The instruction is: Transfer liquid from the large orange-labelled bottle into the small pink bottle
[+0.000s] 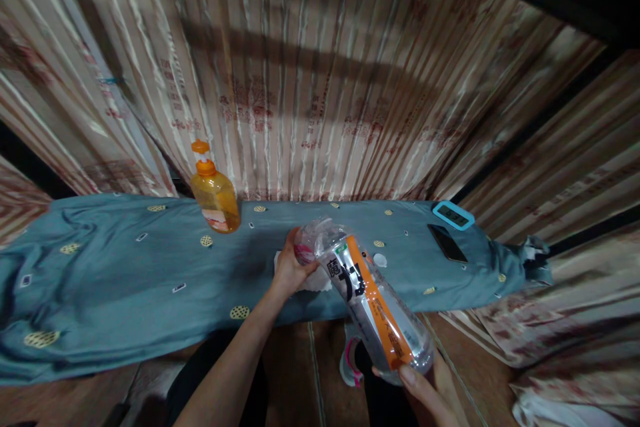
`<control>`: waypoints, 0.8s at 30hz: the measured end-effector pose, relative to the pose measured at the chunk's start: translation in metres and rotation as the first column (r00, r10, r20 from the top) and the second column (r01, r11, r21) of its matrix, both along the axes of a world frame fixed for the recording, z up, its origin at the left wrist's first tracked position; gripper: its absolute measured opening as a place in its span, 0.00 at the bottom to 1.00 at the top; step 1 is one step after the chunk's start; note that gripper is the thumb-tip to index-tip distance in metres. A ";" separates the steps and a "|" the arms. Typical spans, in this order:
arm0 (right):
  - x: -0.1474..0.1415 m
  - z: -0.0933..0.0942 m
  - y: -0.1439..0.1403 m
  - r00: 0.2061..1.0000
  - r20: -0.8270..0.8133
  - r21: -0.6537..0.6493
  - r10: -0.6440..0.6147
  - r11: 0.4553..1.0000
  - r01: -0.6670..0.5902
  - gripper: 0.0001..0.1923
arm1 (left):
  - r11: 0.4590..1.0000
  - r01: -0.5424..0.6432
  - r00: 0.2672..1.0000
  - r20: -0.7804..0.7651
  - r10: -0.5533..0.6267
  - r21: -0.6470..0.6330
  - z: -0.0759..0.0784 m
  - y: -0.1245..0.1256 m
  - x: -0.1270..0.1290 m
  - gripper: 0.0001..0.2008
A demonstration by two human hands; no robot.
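My right hand (430,387) grips the base of a large clear plastic bottle (400,307) with a silver and orange label. The bottle is tilted, its upper end pointing up and left. Around a small clear plastic cup or container (307,243) with a pink patch, my left hand (294,263) is closed. The bottle's neck end meets this container; whether liquid passes between them I cannot tell. Beneath my left hand lies a white tissue-like sheet (317,281), partly hidden. To the right of the bottle, a small round white cap (380,260) rests on the cloth.
A blue-green patterned cloth (150,280) covers the long narrow surface. An orange pump bottle (217,200) stands at the back left. At the right are a dark phone (447,243) and a blue-framed digital clock (453,215). Pleated curtains (300,80) hang behind.
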State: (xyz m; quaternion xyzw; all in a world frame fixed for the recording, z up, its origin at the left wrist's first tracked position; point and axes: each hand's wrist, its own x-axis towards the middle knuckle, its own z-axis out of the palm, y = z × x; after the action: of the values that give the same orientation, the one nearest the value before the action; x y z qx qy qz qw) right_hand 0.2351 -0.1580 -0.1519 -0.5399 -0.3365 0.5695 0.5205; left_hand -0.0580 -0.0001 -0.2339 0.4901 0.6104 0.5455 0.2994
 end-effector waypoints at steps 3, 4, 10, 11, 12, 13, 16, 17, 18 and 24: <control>-0.005 0.005 0.001 0.999 -0.015 0.030 0.034 0.999 -0.033 0.39 | 1.000 0.009 1.000 0.006 -0.009 0.017 0.001 0.000 0.000 0.49; -0.005 0.005 0.001 1.000 -0.009 0.030 0.030 0.999 -0.030 0.40 | 1.000 0.011 1.000 0.008 -0.011 0.022 0.001 0.000 0.000 0.49; 0.002 -0.003 -0.001 1.000 0.006 -0.029 -0.020 0.999 0.020 0.38 | 1.000 0.008 1.000 -0.008 -0.008 0.013 0.002 0.000 -0.001 0.49; 0.002 -0.003 -0.001 1.000 0.008 -0.028 -0.015 1.000 0.015 0.39 | 1.000 0.008 1.000 -0.014 -0.007 0.012 0.002 0.000 -0.001 0.49; 0.002 -0.002 -0.001 1.000 0.013 -0.020 -0.010 1.000 0.010 0.40 | 1.000 0.008 1.000 -0.019 -0.007 0.012 0.002 0.000 -0.001 0.49; 0.001 -0.002 -0.001 1.000 0.019 -0.011 -0.009 1.000 0.010 0.41 | 1.000 0.007 1.000 -0.023 -0.007 0.012 0.002 0.000 -0.001 0.49; -0.001 0.001 -0.001 1.000 0.019 0.011 -0.012 1.000 0.012 0.40 | 1.000 0.002 1.000 -0.025 -0.002 0.014 0.002 0.000 0.000 0.49; -0.001 0.002 -0.001 1.000 0.019 0.010 -0.014 1.000 0.014 0.39 | 1.000 0.002 1.000 -0.024 -0.002 0.015 0.002 0.000 0.000 0.49; -0.002 0.003 -0.001 1.000 0.018 0.009 -0.013 1.000 0.013 0.39 | 1.000 0.003 1.000 -0.022 -0.003 0.018 0.002 0.000 0.000 0.49; -0.003 0.008 0.001 1.000 0.002 0.021 0.023 1.000 -0.023 0.38 | 0.999 0.021 1.000 -0.015 -0.021 0.043 0.001 0.001 -0.001 0.49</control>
State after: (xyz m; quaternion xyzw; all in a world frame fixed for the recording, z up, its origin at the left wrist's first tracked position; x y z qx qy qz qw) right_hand 0.2321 -0.1566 -0.1435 -0.5310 -0.3493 0.5714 0.5191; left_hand -0.0588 0.0008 -0.2329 0.5069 0.5956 0.5516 0.2900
